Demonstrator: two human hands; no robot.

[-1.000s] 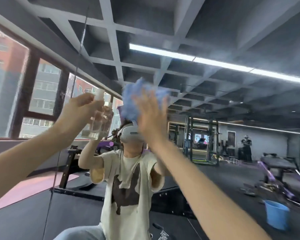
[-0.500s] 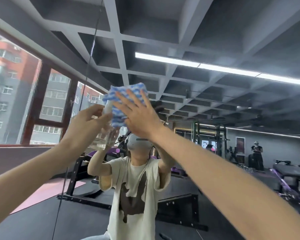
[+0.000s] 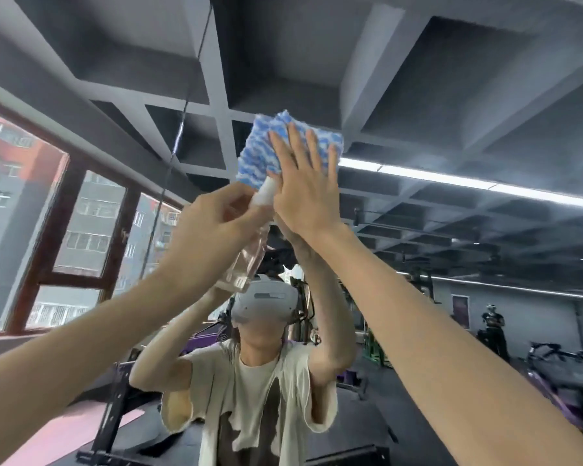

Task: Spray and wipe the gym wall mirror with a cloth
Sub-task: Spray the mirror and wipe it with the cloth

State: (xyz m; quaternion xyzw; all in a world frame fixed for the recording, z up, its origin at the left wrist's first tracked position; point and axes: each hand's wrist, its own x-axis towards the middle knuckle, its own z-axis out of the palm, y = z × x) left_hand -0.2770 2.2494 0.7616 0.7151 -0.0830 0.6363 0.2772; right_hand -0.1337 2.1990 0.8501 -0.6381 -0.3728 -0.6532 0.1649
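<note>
Your right hand (image 3: 302, 193) lies flat on the cloth (image 3: 258, 153), fingers straight and a little spread. It presses the cloth against the mirror (image 3: 451, 105) high up, above the headset (image 3: 266, 301) in your reflection. The cloth is blue and white, folded to a rough square. It shows past your fingertips and out to the left of your palm, so your hand covers its lower right part.

Your left hand (image 3: 212, 230) grips the bottle (image 3: 246, 264), fingers curled round its upper part just below the white cap (image 3: 265, 193). The bottle is clear and tilted, cap up and to the right, base down toward the headset. The cap sits right against the thumb side of your right hand and overlaps the cloth's lower edge. Whether it touches the cloth cannot be told. Your two hands are just beside each other.
</note>
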